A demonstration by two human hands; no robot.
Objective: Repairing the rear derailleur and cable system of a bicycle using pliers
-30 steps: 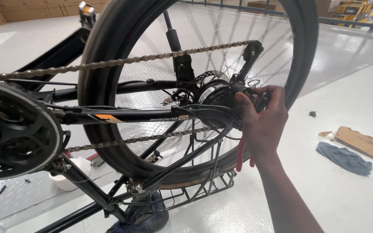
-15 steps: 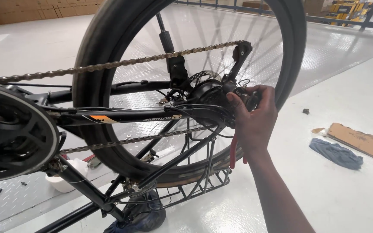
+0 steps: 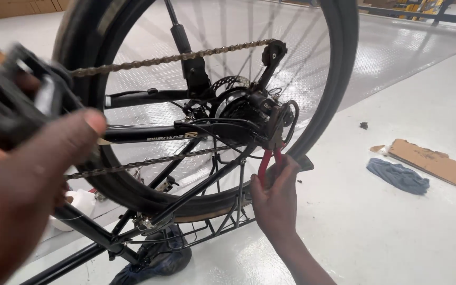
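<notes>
A black bicycle stands upside down, its rear wheel point(image 3: 339, 79) filling the view. The chain point(image 3: 170, 58) runs from the left to the rear derailleur point(image 3: 265, 113) at the hub. My right hand point(image 3: 275, 198) is below the derailleur, closed on the red handles of a pair of pliers point(image 3: 264, 166) whose jaws sit at the derailleur's cable. My left hand point(image 3: 22, 211) is large and blurred in the left foreground, its fingers wrapped on a black pedal point(image 3: 11, 100).
A black wire rack point(image 3: 212, 227) on the bicycle rests near the floor, above a dark blue bag point(image 3: 159, 256). A white container point(image 3: 80, 203) stands behind the frame. A blue rag point(image 3: 397, 177) and a cardboard piece point(image 3: 439, 166) lie on the pale floor at right.
My right hand has dropped from the derailleur to the red plier handles below it. My left hand has come into view on the pedal. The view has shifted left and closer.
</notes>
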